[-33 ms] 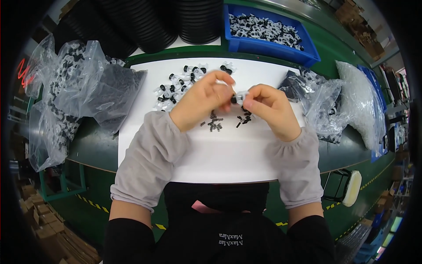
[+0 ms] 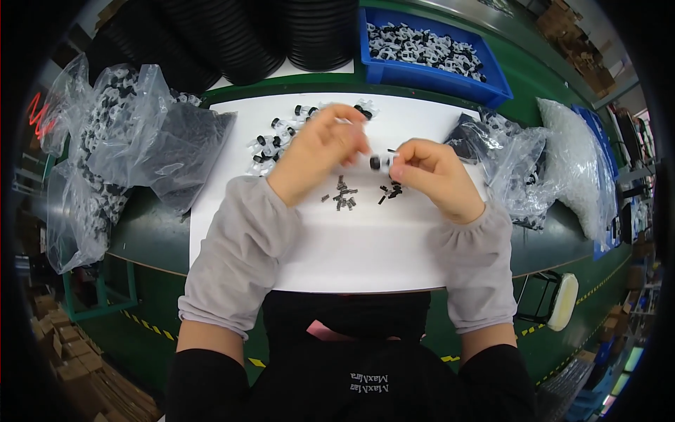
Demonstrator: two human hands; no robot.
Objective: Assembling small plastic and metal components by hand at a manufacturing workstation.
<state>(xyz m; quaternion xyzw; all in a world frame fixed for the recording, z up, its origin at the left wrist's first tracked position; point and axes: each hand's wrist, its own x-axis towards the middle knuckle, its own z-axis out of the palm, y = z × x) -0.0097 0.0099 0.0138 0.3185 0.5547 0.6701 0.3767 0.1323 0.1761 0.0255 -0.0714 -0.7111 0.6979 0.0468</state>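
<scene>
My right hand pinches a small black and white part above a white sheet. My left hand meets it from the left, its blurred fingertips on the same part. Just below the hands, tiny black pieces lie scattered on the sheet, with a second little heap under my right fingers. Several finished black and white parts are spread behind my left hand.
A blue bin of white and black parts stands at the back right. Clear plastic bags of parts lie at the left and right. Black stacked rings fill the back. The green bench edge runs below the sheet.
</scene>
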